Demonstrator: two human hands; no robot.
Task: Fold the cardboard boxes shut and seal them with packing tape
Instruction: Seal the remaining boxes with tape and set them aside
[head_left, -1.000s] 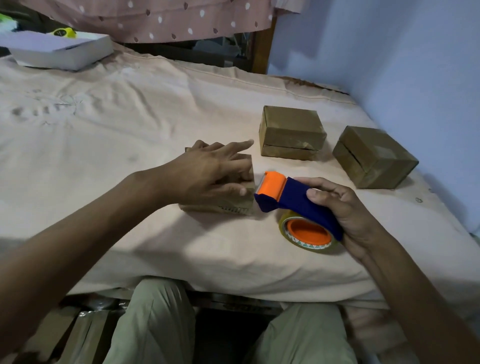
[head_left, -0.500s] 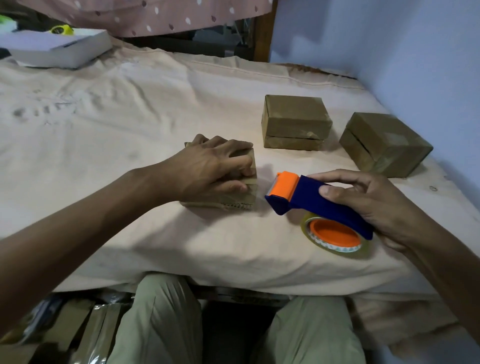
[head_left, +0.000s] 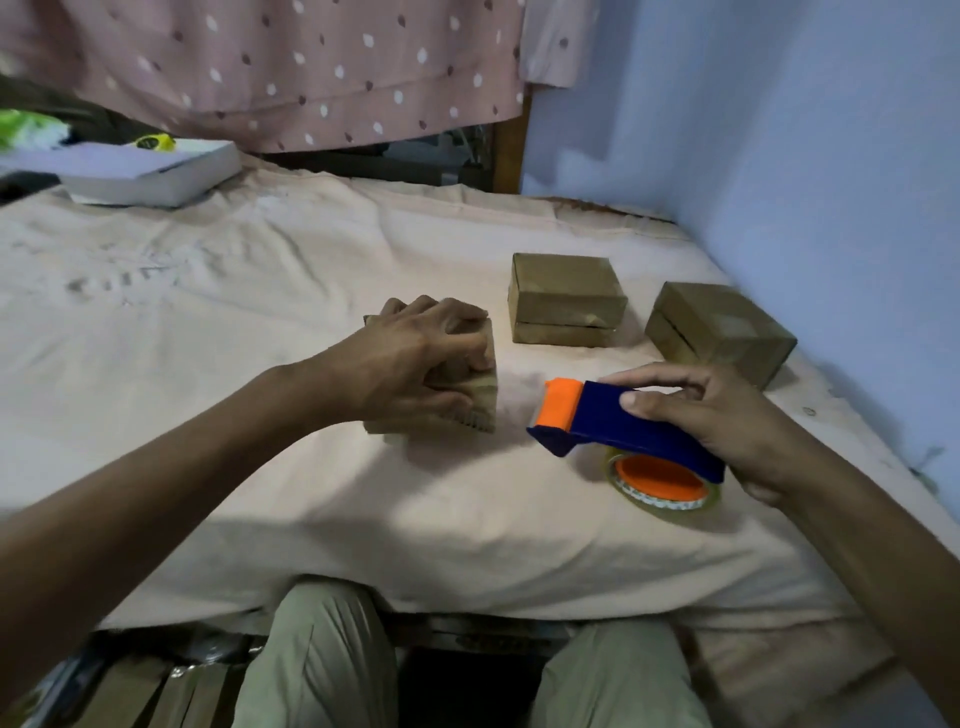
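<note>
- I see three cardboard boxes on the cloth-covered bed (head_left: 260, 291). The near box (head_left: 475, 410) sits under my left hand; I cannot tell what is inside it, since the hand covers its top.
- The middle box (head_left: 566, 299) lies further back, closed, with a dark seam running along its front side. Its contents are hidden.
- The far box (head_left: 719, 332) stands at an angle near the blue wall (head_left: 779, 156), also closed, with a shiny patch on its top face.
- The tape dispenser (head_left: 613, 421), blue with an orange head, rests on the bed to the right of the near box, apart from it. Its clear tape roll (head_left: 662, 480) with an orange core lies flat on the cloth.
- A flat white box (head_left: 156, 174) sits at the far left of the bed, and a pink spotted cloth (head_left: 291, 67) hangs behind it.
- My left hand (head_left: 415, 358) presses on the near box, fingers curled over its top and thumb against the front side.
- My right hand (head_left: 727, 421) grips the dispenser's handle, thumb on the near side and fingers arched over the top.
</note>
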